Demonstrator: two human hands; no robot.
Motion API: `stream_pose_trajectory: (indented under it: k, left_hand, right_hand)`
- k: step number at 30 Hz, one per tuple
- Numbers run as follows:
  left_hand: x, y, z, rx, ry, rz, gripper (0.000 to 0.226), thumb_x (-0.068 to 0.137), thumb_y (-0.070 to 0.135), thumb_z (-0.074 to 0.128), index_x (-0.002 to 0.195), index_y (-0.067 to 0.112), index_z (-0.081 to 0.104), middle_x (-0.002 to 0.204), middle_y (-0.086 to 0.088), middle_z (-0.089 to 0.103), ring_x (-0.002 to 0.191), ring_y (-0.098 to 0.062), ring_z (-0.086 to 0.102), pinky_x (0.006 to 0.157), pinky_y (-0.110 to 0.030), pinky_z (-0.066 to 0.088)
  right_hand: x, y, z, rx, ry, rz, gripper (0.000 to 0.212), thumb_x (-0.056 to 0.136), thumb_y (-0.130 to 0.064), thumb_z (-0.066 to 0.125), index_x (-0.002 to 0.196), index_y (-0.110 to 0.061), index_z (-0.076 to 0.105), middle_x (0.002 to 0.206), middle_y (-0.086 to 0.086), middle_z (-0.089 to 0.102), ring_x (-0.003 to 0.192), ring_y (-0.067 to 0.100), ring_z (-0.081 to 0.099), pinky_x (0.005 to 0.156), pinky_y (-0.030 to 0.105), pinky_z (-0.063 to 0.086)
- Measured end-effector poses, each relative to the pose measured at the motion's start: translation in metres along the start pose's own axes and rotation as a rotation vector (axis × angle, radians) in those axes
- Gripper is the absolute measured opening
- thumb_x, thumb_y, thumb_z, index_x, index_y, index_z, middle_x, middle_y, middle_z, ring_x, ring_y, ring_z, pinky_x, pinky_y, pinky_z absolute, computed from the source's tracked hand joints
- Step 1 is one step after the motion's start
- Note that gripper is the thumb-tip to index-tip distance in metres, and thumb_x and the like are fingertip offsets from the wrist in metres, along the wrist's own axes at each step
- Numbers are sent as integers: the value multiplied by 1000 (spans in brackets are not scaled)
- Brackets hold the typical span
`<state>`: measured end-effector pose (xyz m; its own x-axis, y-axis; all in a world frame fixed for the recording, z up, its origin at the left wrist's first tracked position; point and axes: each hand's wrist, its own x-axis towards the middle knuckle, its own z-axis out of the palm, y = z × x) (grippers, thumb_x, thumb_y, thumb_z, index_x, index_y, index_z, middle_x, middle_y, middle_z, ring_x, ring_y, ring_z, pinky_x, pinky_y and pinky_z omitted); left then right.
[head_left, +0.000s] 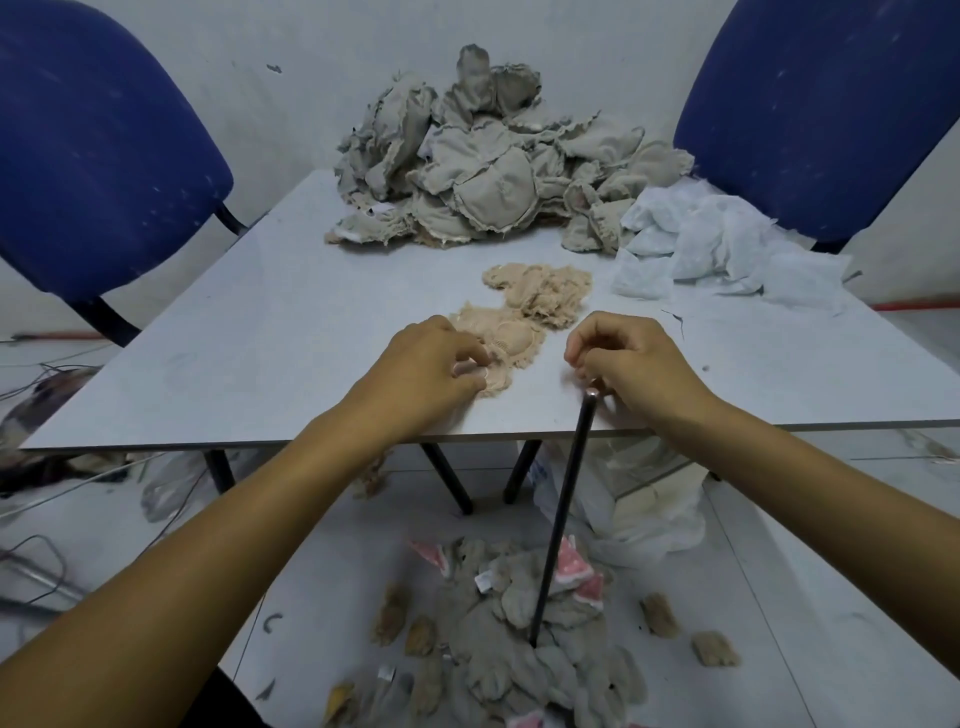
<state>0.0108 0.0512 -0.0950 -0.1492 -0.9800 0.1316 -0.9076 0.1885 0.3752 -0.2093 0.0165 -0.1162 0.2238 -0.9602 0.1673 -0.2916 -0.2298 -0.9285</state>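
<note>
Left forearm (171, 566) low in frame | left hand (431, 369): fingers curled, pinching near edge of beige fabric piece (511, 338), which lies on table (234, 338) near front edge | right hand (634, 364): fingers curled tight to thumb, contents not discernible | black rod (563, 514): top touches right hand's heel, foot among floor scraps (483, 670) | grey fabric heap (467, 171) at far edge.

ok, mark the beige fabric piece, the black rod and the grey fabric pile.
beige fabric piece (511, 340): head view, its rounded middle.
black rod (563, 514): head view, mid-shaft.
grey fabric pile (483, 171): head view, centre of the heap.
</note>
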Motion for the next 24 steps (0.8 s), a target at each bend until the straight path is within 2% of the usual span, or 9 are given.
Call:
stream_pose_trajectory:
  k: [4, 7, 9, 11, 13, 15, 19, 21, 24]
  left_hand:
    - [2, 1, 0, -197, 30, -41, 32, 81, 24, 79, 111, 32, 70, 96, 16, 59, 89, -2, 58, 70, -11, 38]
    - [3, 7, 5, -313, 66, -34, 32, 73, 18, 85, 98, 34, 72, 92, 19, 61, 84, 2, 60, 65, -4, 40]
    - [4, 11, 8, -415, 111, -10, 25, 71, 17, 87, 86, 31, 72, 85, 18, 67, 79, -2, 62, 68, -9, 46]
    - [5, 16, 10, -549, 98, 5, 21, 72, 14, 87, 81, 25, 71, 81, 12, 70, 77, -10, 65, 74, -25, 53]
    - [6, 19, 11, -657, 43, 26, 18, 76, 11, 84, 79, 21, 69, 79, 8, 70, 76, -13, 64, 78, -34, 53]
    - [8, 23, 11, -722, -1, 34, 16, 80, 10, 81, 77, 20, 69, 76, 7, 70, 76, -14, 64, 78, -34, 53]
    - [9, 27, 9, -856, -94, -4, 12, 80, 24, 75, 76, 16, 68, 69, 4, 66, 63, -12, 59, 61, -27, 51]
    - [9, 31, 9, -892, -147, -35, 38, 76, 38, 70, 86, 2, 68, 74, -10, 60, 61, -20, 50, 57, -30, 43]
    - [6, 39, 8, -998, -174, -61, 75, 75, 47, 68, 105, -20, 58, 93, -21, 57, 82, -26, 46, 74, -39, 37]
  right_hand:
    - [-2, -2, 2, -125, -9, -20, 33, 81, 3, 56, 71, -26, 67, 69, -5, 66, 68, 23, 65, 74, 35, 52]
    - [-9, -5, 5, -212, -83, -135, 31, 84, -4, 63, 87, -34, 67, 91, -11, 66, 79, 7, 62, 73, 18, 48]
    - [-12, -6, 6, -246, -151, -243, 28, 86, -11, 70, 100, -35, 66, 101, -15, 62, 88, -2, 61, 74, 8, 44]
    - [-14, -6, 5, -252, -175, -309, 31, 86, -15, 75, 107, -34, 64, 103, -16, 61, 91, -4, 60, 76, 8, 44]
    - [-13, -5, 3, -247, -170, -328, 30, 84, -16, 77, 103, -35, 63, 102, -13, 63, 90, 0, 59, 76, 12, 45]
    - [-13, -4, 1, -211, -185, -301, 27, 84, -19, 78, 95, -38, 62, 95, -12, 65, 83, 3, 58, 73, 20, 47]
    - [-14, -4, -6, -31, -249, -262, 24, 83, -24, 80, 101, -28, 65, 97, -1, 67, 86, 23, 62, 72, 36, 52]
    - [-13, -5, -10, 60, -273, -266, 33, 81, -17, 81, 108, -25, 64, 103, 13, 65, 93, 40, 61, 76, 50, 53]
    - [-13, -6, -11, 111, -303, -262, 38, 78, -9, 82, 108, -24, 64, 105, 21, 63, 95, 48, 59, 80, 58, 50]
